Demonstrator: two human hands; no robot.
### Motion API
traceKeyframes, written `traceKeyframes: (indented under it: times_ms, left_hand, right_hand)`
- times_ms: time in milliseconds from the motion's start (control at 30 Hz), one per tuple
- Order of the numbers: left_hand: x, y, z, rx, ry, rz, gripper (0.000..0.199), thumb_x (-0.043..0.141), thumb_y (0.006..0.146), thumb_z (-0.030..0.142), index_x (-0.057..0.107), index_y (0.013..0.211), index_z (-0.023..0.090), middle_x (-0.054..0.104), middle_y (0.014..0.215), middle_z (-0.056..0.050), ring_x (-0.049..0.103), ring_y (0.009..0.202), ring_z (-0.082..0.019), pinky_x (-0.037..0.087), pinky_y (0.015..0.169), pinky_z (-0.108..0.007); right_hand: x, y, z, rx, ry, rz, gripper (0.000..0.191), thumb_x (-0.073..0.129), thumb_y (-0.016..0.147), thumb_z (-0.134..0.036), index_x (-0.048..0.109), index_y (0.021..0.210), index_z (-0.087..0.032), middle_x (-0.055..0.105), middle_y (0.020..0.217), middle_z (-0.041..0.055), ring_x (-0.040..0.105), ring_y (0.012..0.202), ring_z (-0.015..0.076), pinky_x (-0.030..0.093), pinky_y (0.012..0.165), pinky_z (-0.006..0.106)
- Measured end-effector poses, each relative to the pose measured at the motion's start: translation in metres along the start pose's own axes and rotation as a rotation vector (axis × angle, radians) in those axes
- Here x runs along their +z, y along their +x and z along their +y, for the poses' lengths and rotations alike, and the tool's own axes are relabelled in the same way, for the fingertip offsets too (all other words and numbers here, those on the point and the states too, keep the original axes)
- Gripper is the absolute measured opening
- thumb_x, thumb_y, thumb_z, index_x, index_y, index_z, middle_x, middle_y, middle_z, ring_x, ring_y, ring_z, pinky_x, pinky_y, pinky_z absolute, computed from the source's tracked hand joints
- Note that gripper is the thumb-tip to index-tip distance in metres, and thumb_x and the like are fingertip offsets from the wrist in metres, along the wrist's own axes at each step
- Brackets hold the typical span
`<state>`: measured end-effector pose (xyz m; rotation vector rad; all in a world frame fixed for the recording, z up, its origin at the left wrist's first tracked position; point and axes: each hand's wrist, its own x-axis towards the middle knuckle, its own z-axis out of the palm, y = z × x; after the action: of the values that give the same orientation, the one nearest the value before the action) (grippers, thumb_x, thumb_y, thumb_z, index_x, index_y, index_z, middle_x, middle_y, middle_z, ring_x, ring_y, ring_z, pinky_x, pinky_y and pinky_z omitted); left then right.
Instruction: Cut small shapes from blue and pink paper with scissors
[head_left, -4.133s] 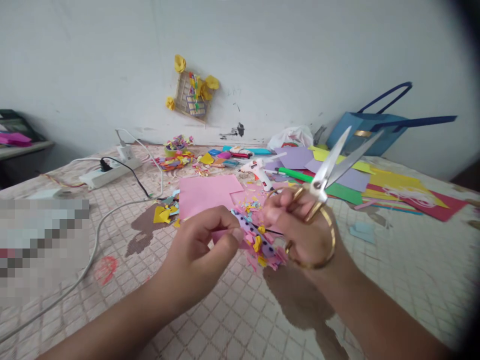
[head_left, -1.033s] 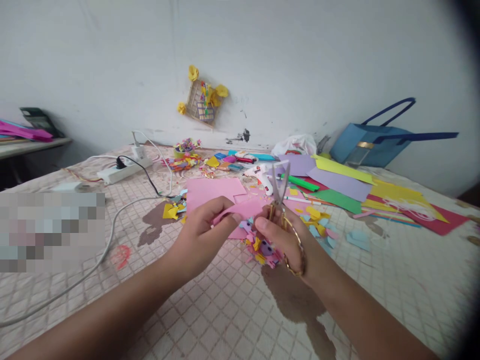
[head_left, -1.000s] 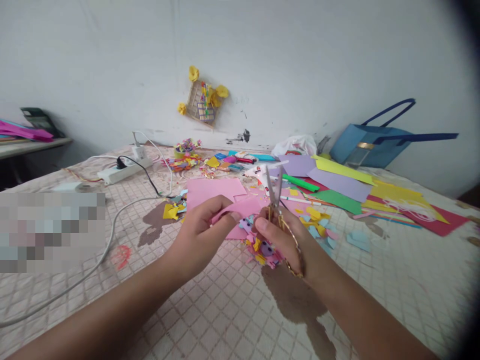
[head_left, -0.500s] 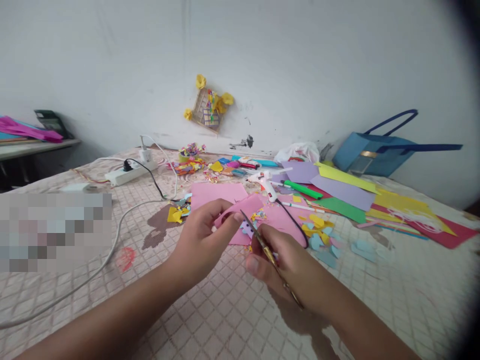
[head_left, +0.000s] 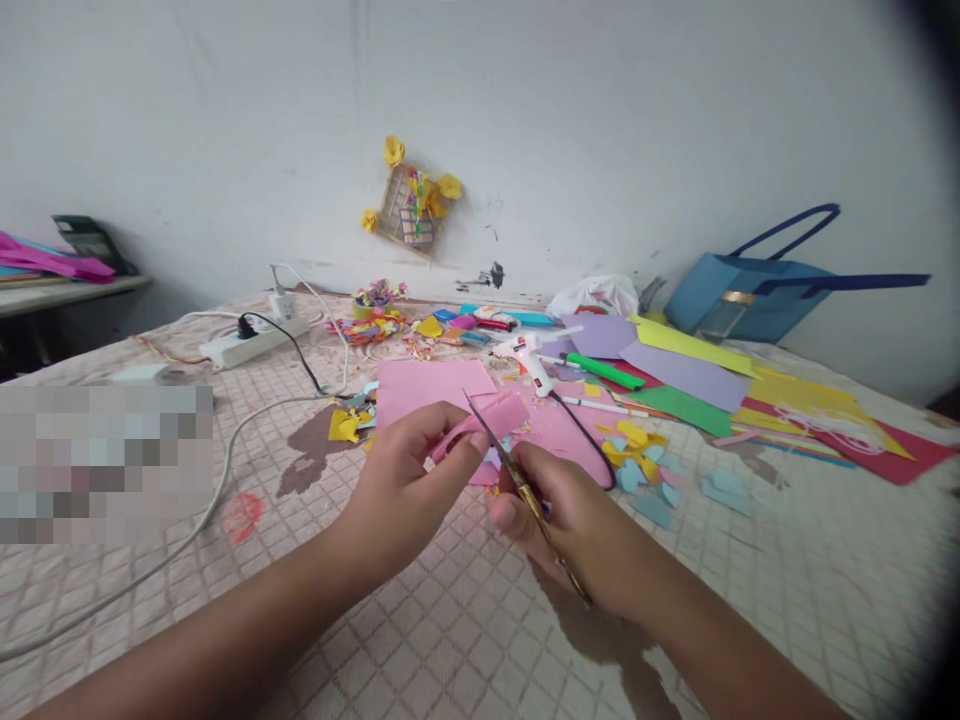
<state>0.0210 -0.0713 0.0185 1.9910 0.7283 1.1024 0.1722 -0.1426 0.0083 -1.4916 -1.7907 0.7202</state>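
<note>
My left hand [head_left: 420, 475] pinches a folded piece of pink paper [head_left: 504, 412] between thumb and fingers. My right hand [head_left: 562, 510] is closed round gold-handled scissors [head_left: 529, 490], whose dark blades point up and to the left, across the pink paper. Whether the blades are cutting into it I cannot tell. Behind my hands a larger pink sheet [head_left: 427, 385] lies flat on the table. A white hot glue gun [head_left: 529, 362] rests on the pink paper beyond my right hand, its black cord curving toward me.
Colored paper sheets [head_left: 682, 375] spread at the right, before a blue bag [head_left: 750, 295]. Yellow and blue scraps [head_left: 637, 455] lie right of my hand. At the left stand a white power strip [head_left: 255, 342] and a trailing white cable [head_left: 225, 470]. A green marker [head_left: 604, 370] lies near the glue gun.
The scissors' blades have shifted slightly up and left across the pink paper. Both hands keep their grips, and the whole view has moved a little.
</note>
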Motion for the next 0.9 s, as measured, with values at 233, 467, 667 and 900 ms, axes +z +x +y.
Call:
traceKeyframes:
  times_ms: [233, 467, 667, 900]
  left_hand:
    - [0.0007, -0.0022, 0.0008, -0.03, -0.008, -0.002, 0.021, 0.05, 0.081, 0.023, 0.051, 0.061, 0.016, 0.042, 0.056, 0.005, 0.037, 0.055, -0.008, 0.03, 0.053, -0.022]
    - [0.0028, -0.0017, 0.0014, -0.085, -0.058, -0.012, 0.02, 0.051, 0.079, 0.025, 0.051, 0.061, 0.016, 0.043, 0.057, 0.005, 0.037, 0.055, -0.008, 0.03, 0.052, -0.022]
    - [0.0038, -0.0011, 0.0009, -0.117, -0.067, -0.002, 0.02, 0.05, 0.079, 0.026, 0.051, 0.062, 0.016, 0.042, 0.057, 0.004, 0.038, 0.056, -0.009, 0.031, 0.052, -0.023]
    - [0.0028, -0.0021, -0.0032, -0.098, -0.168, 0.053, 0.015, 0.051, 0.08, 0.028, 0.052, 0.07, 0.017, 0.053, 0.067, 0.001, 0.047, 0.065, -0.012, 0.037, 0.057, -0.024]
  right_hand:
    - [0.0008, 0.0006, 0.001, 0.006, -0.027, -0.015, 0.025, 0.053, 0.086, -0.039, 0.039, 0.076, -0.02, 0.04, 0.065, -0.0056, 0.032, 0.057, 0.0102, 0.026, 0.048, 0.023]
    - [0.0018, -0.0013, -0.002, 0.023, -0.048, -0.013, 0.02, 0.047, 0.088, -0.031, 0.038, 0.074, -0.02, 0.04, 0.065, -0.005, 0.033, 0.058, 0.0105, 0.027, 0.05, 0.024]
    - [0.0016, -0.0004, -0.0029, 0.027, -0.048, -0.025, 0.019, 0.047, 0.087, -0.028, 0.038, 0.073, -0.02, 0.042, 0.065, -0.0047, 0.034, 0.058, 0.0104, 0.028, 0.05, 0.024]
    - [0.0004, 0.0002, -0.0038, 0.01, -0.053, -0.026, 0.021, 0.047, 0.087, -0.033, 0.039, 0.075, -0.02, 0.04, 0.064, -0.0043, 0.032, 0.057, 0.0108, 0.027, 0.049, 0.023]
